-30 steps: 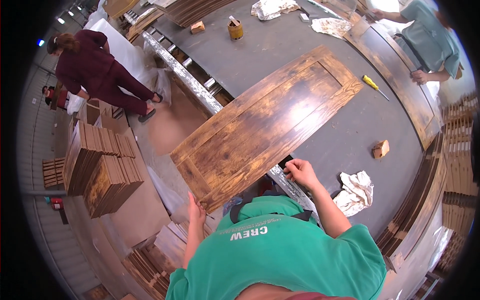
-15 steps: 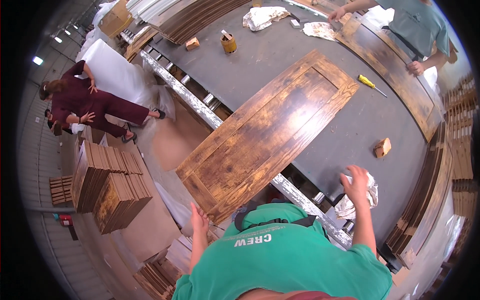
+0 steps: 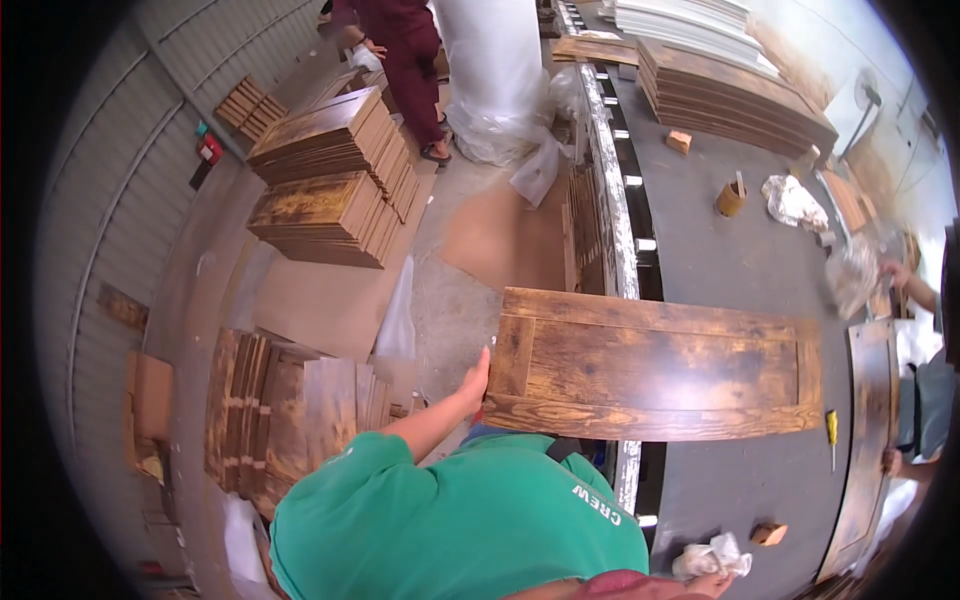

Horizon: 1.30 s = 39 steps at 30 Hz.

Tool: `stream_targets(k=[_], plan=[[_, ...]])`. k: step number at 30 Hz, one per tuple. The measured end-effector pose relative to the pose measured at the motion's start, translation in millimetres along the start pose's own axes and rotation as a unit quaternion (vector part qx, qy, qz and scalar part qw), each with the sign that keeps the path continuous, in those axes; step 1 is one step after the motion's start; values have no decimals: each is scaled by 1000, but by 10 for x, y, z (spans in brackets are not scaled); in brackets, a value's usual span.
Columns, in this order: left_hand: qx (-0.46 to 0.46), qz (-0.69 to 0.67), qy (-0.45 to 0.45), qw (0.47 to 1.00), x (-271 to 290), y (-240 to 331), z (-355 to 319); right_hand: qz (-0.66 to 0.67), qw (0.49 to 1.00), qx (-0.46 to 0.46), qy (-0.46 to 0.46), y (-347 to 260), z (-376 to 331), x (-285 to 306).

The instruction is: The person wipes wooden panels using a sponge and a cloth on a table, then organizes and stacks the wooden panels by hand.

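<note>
A long brown wooden panel [image 3: 660,365] with a raised frame lies across the work table's edge, its left end sticking out over the floor. My left hand [image 3: 474,385] rests along that left end with the fingers stretched out, touching the edge. Low in the picture, my right hand [image 3: 712,584] holds a crumpled white rag [image 3: 714,557] on the grey table [image 3: 700,475]; only part of this hand shows. A small wood-coloured block [image 3: 769,533] lies just beyond the rag.
A yellow screwdriver [image 3: 831,440], a can [image 3: 731,198] and another rag [image 3: 795,203] lie on the table. Opposite, a co-worker's hand [image 3: 892,461] touches a second panel [image 3: 862,450]. Stacked boards [image 3: 325,215] stand on the floor at left, near a person in maroon [image 3: 398,55].
My view has turned left. My right hand has come down onto the rag and closed on it. My left hand lies against the panel's end. Across the table, a co-worker has lifted clear plastic.
</note>
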<state>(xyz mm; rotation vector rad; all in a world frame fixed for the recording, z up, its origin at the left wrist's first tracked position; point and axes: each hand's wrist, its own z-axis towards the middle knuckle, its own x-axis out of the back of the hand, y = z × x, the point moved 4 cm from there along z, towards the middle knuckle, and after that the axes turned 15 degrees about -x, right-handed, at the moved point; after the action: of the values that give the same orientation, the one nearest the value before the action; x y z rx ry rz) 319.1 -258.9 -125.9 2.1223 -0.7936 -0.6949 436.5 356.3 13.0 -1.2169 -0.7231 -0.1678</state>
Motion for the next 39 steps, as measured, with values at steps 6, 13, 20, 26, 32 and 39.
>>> stream_targets(k=[6, 13, 20, 26, 32, 39], plan=[[3, -20, -53, 998, -164, 32, 261, 351, 910, -112, -190, -807, 1058, -1480], [-41, 96, -43, 994, -583, 486, -213, 82, 904, 405, -107, -2518, 755, -3582], [-50, 267, 52, 961, -55, 137, -25, -197, 840, 439, -249, -2186, 817, -4719], [-54, 279, 93, 954, -334, 306, -352, -428, 838, 241, -235, -2247, 2058, -4673], [-70, 279, 99, 953, -253, 227, -210, -469, 836, 176, -226, -1841, 2498, -4165], [-58, 239, 24, 969, -221, 161, -121, -435, 858, 243, -124, -1107, 1974, -3602]])
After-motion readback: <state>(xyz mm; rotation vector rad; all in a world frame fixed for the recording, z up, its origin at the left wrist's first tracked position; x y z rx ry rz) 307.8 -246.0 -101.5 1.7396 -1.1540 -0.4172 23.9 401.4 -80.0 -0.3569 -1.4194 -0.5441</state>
